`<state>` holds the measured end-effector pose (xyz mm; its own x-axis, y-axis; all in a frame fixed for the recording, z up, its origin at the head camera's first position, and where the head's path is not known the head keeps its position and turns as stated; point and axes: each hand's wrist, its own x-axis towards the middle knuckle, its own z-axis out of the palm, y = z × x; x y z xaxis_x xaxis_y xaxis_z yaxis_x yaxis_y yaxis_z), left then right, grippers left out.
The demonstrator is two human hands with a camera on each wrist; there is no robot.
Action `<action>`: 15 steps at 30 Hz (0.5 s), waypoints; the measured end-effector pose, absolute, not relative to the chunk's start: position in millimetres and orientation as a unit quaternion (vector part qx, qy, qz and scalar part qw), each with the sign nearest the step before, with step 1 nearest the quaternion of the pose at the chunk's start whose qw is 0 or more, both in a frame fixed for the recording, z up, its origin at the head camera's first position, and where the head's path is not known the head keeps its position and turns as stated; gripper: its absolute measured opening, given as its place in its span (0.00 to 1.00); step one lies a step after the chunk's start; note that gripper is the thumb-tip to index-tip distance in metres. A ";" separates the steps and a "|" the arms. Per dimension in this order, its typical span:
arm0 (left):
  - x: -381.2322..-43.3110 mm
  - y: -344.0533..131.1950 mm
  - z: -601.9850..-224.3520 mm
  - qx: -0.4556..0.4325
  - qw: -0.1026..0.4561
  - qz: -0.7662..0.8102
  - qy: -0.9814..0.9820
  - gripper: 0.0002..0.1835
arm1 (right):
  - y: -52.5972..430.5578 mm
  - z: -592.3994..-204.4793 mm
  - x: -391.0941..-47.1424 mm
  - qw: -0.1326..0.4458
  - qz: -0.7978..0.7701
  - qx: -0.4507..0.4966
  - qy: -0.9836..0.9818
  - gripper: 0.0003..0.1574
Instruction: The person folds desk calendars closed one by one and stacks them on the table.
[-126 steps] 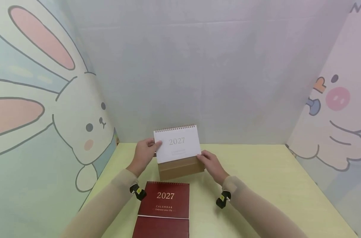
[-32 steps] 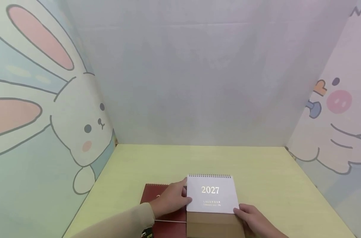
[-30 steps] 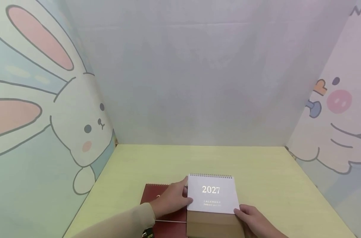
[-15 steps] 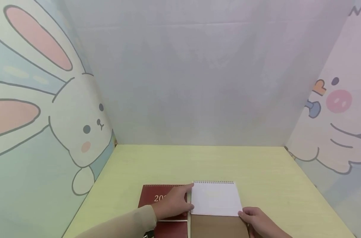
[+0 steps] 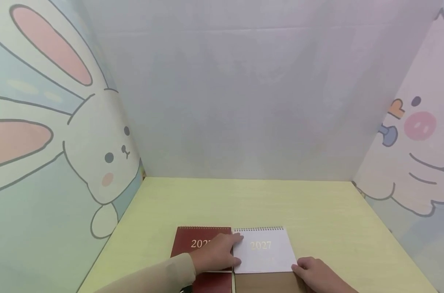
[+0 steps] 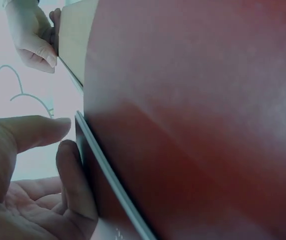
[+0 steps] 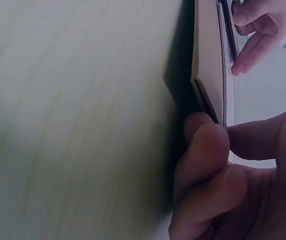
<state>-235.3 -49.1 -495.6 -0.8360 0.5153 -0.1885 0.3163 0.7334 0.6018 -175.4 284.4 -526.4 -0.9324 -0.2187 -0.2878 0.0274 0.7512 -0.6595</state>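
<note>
A white 2027 desk calendar [image 5: 264, 258] with a spiral top and a brown base lies flat beside a dark red 2027 desk calendar [image 5: 183, 240]. My left hand [image 5: 214, 252] reaches across the red one, fingers spread, with fingertips and thumb touching the white calendar's left edge. In the left wrist view, thumb and fingers of the left hand [image 6: 27, 170] stand apart near the edge of the red cover [image 6: 198, 110]. My right hand [image 5: 318, 274] pinches the white calendar's right side; in the right wrist view, the thumb is above and curled fingers below its brown base [image 7: 208, 60].
Both calendars are on a pale yellow table [image 5: 244, 199], near its front. A grey wall [image 5: 222, 101] rises behind. Side panels show a cartoon rabbit [image 5: 94, 146] on the left and a cartoon pink-cheeked figure [image 5: 419, 126] on the right.
The white calendar came from the table's back, tilted in both hands, to the right of the red one. It has since lowered flat and shifted slightly left; the left fingers loosened.
</note>
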 end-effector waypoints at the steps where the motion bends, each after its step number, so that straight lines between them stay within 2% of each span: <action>1: -235.1 -48.7 -495.8 0.229 0.176 0.279 0.916 0.41 | 283.6 -525.9 -175.1 0.174 -0.339 -0.051 0.923 0.25; 9: -233.5 -41.5 -496.5 0.248 0.169 0.181 0.937 0.43 | 276.4 -522.8 -172.2 0.140 -0.260 -0.047 0.954 0.26; 13: -230.1 -39.7 -490.7 0.252 0.155 0.182 0.938 0.41 | 272.4 -520.0 -171.2 0.121 -0.230 -0.024 0.965 0.28; 15: -228.0 -40.4 -487.2 0.269 0.136 0.193 0.934 0.38 | 270.6 -517.1 -171.2 0.094 -0.219 -0.013 0.971 0.27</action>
<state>-228.0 -40.4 -487.2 -0.8187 0.5542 -0.1504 0.4492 0.7811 0.4337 -171.2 270.6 -517.1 -0.9820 -0.0663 -0.1766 0.0158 0.9039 -0.4275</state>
